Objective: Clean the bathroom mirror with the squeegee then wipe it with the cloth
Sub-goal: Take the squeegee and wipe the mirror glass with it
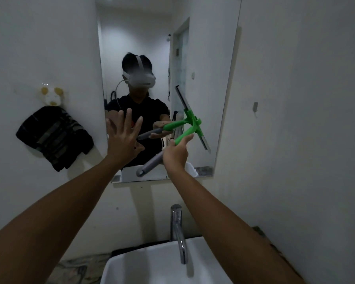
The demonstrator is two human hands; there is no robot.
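The mirror (pixel 211 58) hangs on the white wall above the sink. My right hand (pixel 175 154) grips the squeegee (pixel 190 131) by its green and grey handle. The dark blade lies tilted against the glass on the mirror's right half, with its reflection beside it. My left hand (pixel 123 138) is raised in front of the mirror's lower left edge, fingers spread, holding nothing. A dark striped cloth (pixel 53 138) hangs on the wall to the left of the mirror.
A white sink (pixel 131 269) with a chrome tap (pixel 178 232) stands below, between my arms. A small hook (pixel 255 107) sticks out of the wall right of the mirror. The mirror reflects a person wearing a headset and a doorway behind.
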